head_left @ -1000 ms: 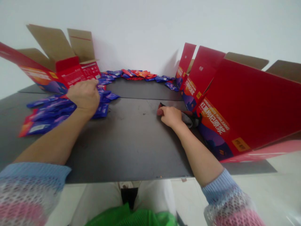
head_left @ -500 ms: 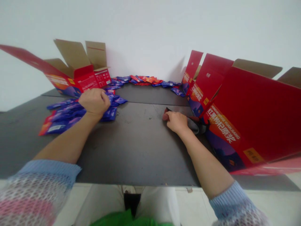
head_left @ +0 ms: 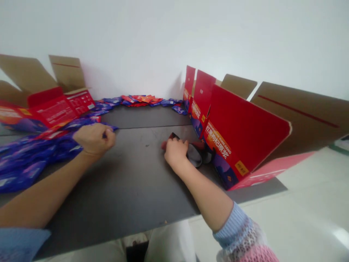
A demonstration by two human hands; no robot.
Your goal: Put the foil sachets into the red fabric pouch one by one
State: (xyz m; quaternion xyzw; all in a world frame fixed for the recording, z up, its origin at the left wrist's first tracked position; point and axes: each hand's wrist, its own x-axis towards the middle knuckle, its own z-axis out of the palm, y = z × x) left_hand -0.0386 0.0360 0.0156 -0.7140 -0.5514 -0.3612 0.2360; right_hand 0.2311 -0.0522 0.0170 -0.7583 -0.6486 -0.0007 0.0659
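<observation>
My left hand (head_left: 94,139) is closed in a fist above the table, beside the pile of purple and red sachets (head_left: 58,145). Nothing sticks out of its fingers. On the right, my right hand (head_left: 176,151) is wrapped over a dark tool with brownish parts (head_left: 195,155), which lies on the dark table (head_left: 141,182). Part of the tool is under the hand, so its exact kind is hard to make out. Its far end lies close to an open red carton (head_left: 240,134) with printed lettering and upright flaps.
Two more red cartons (head_left: 200,105) stand in line behind the near one, towards the wall. At the left is another open red carton (head_left: 51,107). A curved row of purple and red sachets (head_left: 141,100) runs along the table's back edge.
The view has swung to the right, so the cartons and sachets appear further left. Both hands keep their closed grip, with the right one still on the dark tool.
</observation>
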